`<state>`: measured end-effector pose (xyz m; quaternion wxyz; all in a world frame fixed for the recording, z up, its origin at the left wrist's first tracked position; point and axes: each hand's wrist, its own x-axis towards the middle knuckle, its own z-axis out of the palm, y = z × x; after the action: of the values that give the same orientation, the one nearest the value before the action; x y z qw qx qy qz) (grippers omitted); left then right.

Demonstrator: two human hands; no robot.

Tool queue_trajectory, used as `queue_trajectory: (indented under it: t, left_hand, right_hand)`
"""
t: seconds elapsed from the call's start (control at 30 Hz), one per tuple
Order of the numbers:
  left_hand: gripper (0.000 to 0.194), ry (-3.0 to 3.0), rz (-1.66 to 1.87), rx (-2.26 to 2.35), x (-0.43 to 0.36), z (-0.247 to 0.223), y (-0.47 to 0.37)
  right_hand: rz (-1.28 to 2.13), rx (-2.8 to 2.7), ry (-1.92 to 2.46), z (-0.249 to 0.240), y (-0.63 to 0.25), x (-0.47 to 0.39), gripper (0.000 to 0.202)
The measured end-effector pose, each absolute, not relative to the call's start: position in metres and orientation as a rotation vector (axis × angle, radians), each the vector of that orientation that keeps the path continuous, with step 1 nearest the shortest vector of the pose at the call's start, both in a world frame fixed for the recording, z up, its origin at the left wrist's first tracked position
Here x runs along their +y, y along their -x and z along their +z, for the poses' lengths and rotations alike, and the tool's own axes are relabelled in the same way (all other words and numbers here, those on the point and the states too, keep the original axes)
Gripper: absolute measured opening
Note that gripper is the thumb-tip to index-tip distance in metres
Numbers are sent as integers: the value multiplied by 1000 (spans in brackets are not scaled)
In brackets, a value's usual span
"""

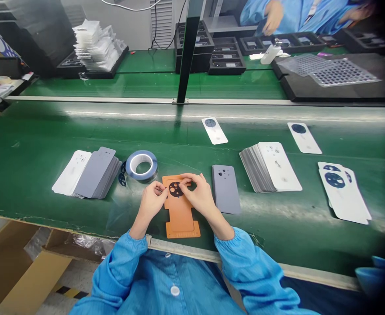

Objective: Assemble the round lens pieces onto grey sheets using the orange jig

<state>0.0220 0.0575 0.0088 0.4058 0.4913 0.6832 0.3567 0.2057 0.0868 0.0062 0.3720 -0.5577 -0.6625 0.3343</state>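
An orange fixture plate [181, 214] lies at the table's front edge, between my hands. On its upper part is a black round piece with several holes [175, 189]. My right hand [199, 194] pinches at the right edge of this piece. My left hand [153, 199] is closed at the plate's left edge, close beside the black piece; what its fingertips hold is too small to make out. Right of the plate lies a grey phone-back-shaped panel [227, 192]. A roll of bluish tape [142, 165] lies to the left, with black round pieces [122, 179] beside it.
Fanned stacks of panels lie left [97, 175] and right [279, 168]. White panels with black discs lie far right [349, 201] and behind [214, 133]. A dark post [187, 52] rises beyond. Across the bench, another person's hand [273, 17] is over black trays [228, 57].
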Motion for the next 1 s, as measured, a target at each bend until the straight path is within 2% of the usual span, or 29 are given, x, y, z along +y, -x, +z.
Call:
queue_trajectory:
  t: [0.63, 0.87, 1.0]
  left_hand:
    - [17, -1339, 856, 1803, 58, 6, -27]
    - [16, -1347, 833, 1818, 58, 7, -26]
    - [17, -1349, 817, 1813, 58, 6, -25]
  right_hand:
    - [844, -1637, 1426, 4, -203, 84, 24]
    - [684, -1742, 1400, -3, -212, 88, 18]
    - [705, -1740, 1471, -9, -223, 92, 31]
